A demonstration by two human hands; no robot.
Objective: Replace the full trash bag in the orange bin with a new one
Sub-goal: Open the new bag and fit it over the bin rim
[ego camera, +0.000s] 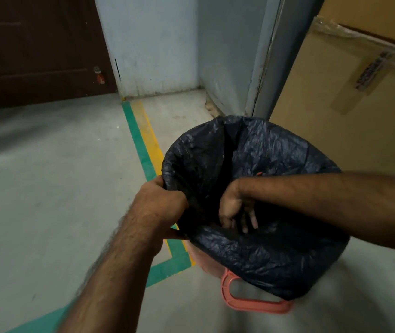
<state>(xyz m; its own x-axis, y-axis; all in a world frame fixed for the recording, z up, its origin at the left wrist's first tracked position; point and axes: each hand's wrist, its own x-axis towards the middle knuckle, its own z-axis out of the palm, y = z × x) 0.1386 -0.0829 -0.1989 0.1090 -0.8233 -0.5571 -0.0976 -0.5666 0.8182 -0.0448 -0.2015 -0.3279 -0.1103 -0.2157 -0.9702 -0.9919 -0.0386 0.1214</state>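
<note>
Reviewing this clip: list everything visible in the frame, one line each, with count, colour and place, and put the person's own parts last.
trash bag: one, black, draped over the bin's mouth, lower right of centre
orange bin: one, mostly hidden under the bag
bin handle: one, orange, hanging at the near side
cardboard boxes: at least two, brown, taped, stacked at right
door: one, dark brown, top left
wall: pale blue, forming a corner behind the bin
floor tape: green and yellow stripes on the grey floor
left hand: one, grips the bag's left edge
right hand: one, inside the bag's opening, fingers spread downward
</note>
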